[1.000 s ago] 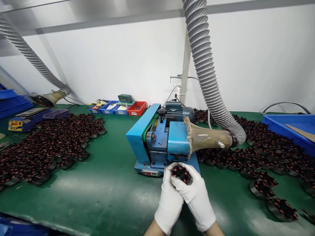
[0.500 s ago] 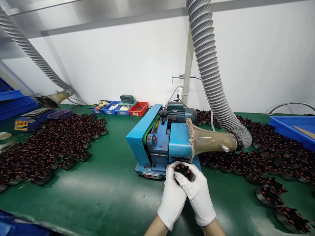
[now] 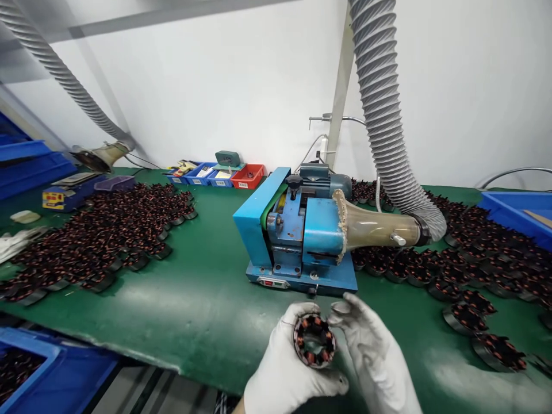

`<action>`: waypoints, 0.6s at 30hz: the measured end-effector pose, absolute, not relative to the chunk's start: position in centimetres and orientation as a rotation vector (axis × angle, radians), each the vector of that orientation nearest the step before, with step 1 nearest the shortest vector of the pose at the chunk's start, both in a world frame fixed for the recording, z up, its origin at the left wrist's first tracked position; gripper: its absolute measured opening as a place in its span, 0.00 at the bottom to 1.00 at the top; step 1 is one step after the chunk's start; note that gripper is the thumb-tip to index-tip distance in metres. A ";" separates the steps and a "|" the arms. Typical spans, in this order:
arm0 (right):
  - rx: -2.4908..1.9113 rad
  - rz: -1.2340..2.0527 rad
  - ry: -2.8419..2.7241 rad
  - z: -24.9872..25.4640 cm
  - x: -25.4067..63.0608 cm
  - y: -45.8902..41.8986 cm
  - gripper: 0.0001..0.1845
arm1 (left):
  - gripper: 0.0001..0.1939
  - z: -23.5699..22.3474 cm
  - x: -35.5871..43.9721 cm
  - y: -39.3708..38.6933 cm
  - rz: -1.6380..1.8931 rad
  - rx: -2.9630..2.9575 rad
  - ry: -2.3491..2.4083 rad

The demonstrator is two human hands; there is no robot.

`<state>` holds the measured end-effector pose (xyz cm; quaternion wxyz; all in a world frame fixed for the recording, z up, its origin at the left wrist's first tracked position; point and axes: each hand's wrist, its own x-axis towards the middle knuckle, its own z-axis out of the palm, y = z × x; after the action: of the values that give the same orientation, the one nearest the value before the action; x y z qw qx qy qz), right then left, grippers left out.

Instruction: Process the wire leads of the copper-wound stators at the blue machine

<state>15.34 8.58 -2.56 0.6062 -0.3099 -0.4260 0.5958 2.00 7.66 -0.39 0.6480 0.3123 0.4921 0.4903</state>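
Just in front of the blue belt grinder (image 3: 297,236), the left hand (image 3: 282,368) grips a wound stator (image 3: 314,340) by its steel rim — stiff, probably weighty, windings delicate — while the right hand (image 3: 375,356) hovers unclenched beside it.

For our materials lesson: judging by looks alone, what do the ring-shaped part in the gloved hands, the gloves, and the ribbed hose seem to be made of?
Ring-shaped part: dull grey metal rim with coppery-orange wire coils inside, probably copper winding.
Gloves on the left hand and right hand: white, matte, softly creased, likely knitted cloth.
Ribbed hose: grey, spiral-ridged, probably flexible plastic; wire reinforcement cannot be told.
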 end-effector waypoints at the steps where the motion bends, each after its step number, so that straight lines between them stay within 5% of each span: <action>1: -0.700 1.408 -0.988 -2.2 15.8 8.6 0.29 | 0.34 0.1 1.9 7.7 1.077 0.683 1.045; 4: -0.847 1.358 -1.262 -0.3 16.5 8.7 0.27 | 0.29 1.1 1.5 7.2 1.110 0.594 0.879; 10: -0.811 1.346 -1.249 2.3 15.3 9.5 0.05 | 0.29 0.6 1.9 5.8 1.095 0.479 0.612; 14: -0.600 1.641 -0.786 1.8 15.2 9.6 0.14 | 0.18 0.0 2.3 6.1 1.197 0.521 0.675; 16: -0.592 1.547 -0.825 1.7 15.7 9.3 0.11 | 0.12 0.3 2.0 6.2 1.200 0.517 0.679; 18: -0.653 1.294 -1.177 1.7 16.2 8.8 0.08 | 0.18 0.8 1.6 6.2 1.201 0.509 0.680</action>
<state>16.19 8.85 1.67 0.5951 -0.2812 -0.5065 0.5570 1.57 6.16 0.81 0.7415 0.2321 0.3101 0.5478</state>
